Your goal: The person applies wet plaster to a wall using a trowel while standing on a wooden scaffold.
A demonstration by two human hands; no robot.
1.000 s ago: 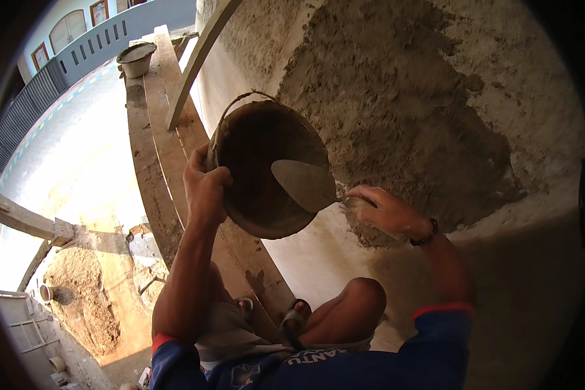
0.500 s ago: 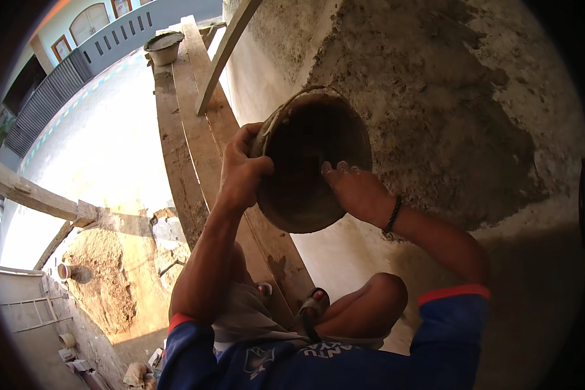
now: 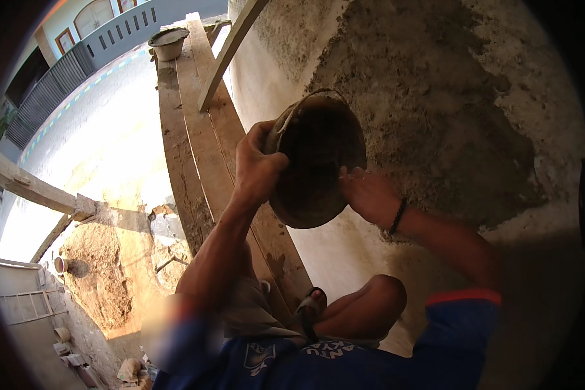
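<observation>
A dark bucket is tipped on its side in front of me, its mouth facing me and to the right, with a wire handle lying along its rim. My left hand is closed on the left rim, thumb over the edge. At the right of the mouth, my right hand has its fingers curled; whatever they hold, if anything, is lost in the shadow. Right beside the bucket is a wall with a broad dark patch of wet-looking, rough mortar.
I crouch on wooden planks raised above the ground. A slanting timber crosses them ahead, and a second bucket filled with grey material stands at their far end. Below left lie a sand heap and a wooden beam.
The bucket has shifted a little to the right and turned more toward the wall, my left hand moving with it. My right hand has drawn right, toward the edge of the mouth.
</observation>
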